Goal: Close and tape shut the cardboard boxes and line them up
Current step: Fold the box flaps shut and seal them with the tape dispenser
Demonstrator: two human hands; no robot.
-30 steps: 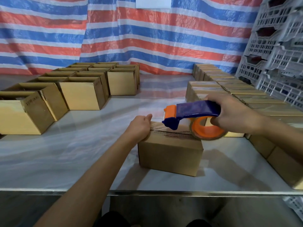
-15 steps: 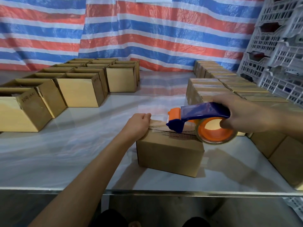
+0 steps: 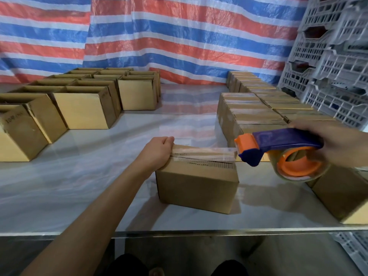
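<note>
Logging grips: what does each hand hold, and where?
Right hand grips the tape dispenser by its blue handle; left hand grips the box at its left edge, pinning tape.

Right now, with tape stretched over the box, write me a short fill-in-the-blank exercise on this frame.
1. The right hand grips a blue and ____ tape dispenser.
2. The left hand pins the tape strip onto the nearest box, which is made of ____.
3. The open boxes stand to the ____ of the nearest box.
Missing words: orange; cardboard; left.
</note>
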